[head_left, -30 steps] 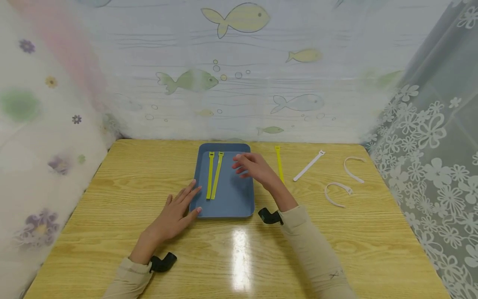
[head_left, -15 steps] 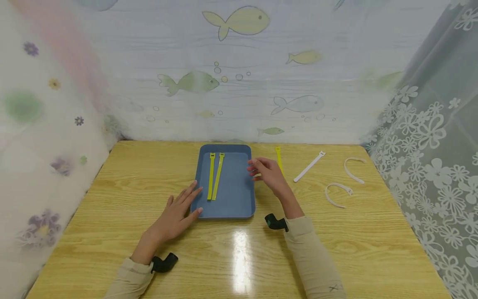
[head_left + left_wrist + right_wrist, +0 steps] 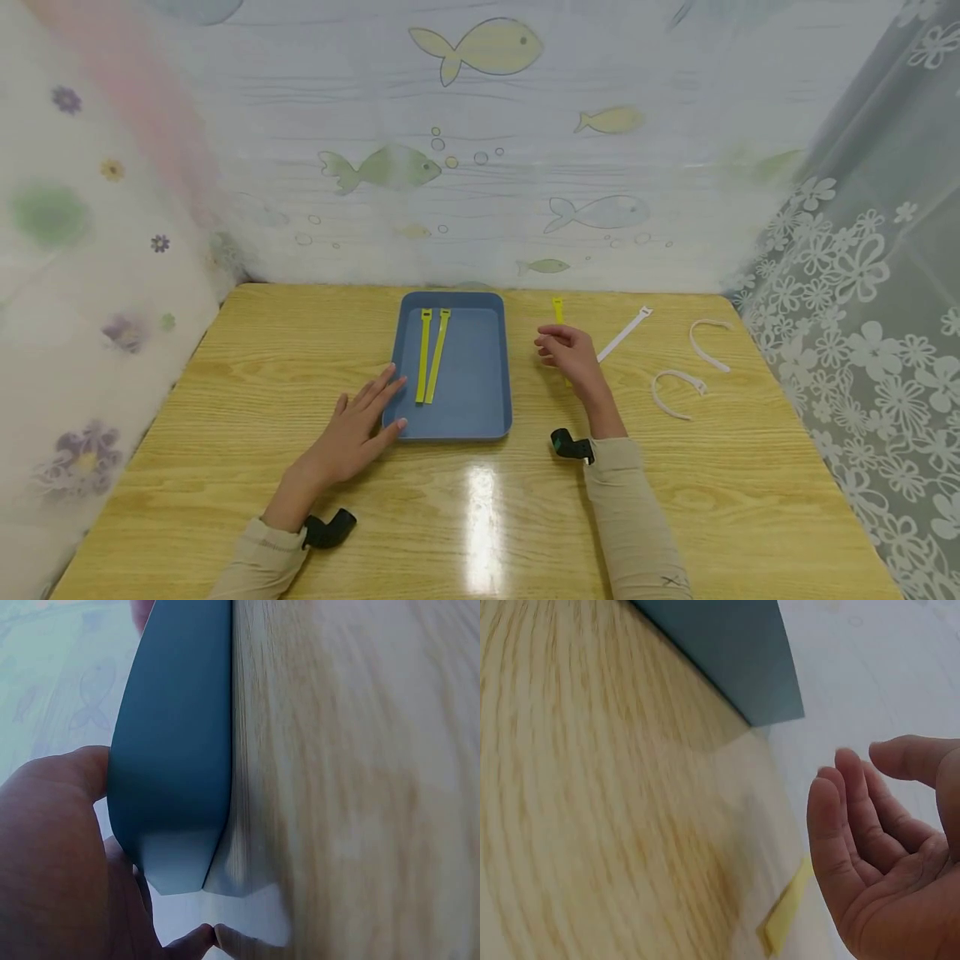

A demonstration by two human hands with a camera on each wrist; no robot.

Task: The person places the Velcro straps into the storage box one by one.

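Observation:
A blue tray (image 3: 480,417) lies on the wooden table with two yellow straps (image 3: 431,354) side by side in its left half. My left hand (image 3: 362,418) rests flat with straight fingers against the tray's left front corner (image 3: 176,847). My right hand (image 3: 567,350) hovers right of the tray with loosely curled fingers (image 3: 855,825), holding nothing. It is above a third yellow strap (image 3: 557,310), whose end (image 3: 787,911) shows beneath the palm in the right wrist view.
A straight white strap (image 3: 622,333) lies right of the yellow one. Two curved white straps (image 3: 708,340) (image 3: 672,392) lie further right. Patterned curtains enclose the table at the back and both sides.
My right hand has moved rightward from above the tray to above the yellow strap on the table. The left hand and tray have stayed put.

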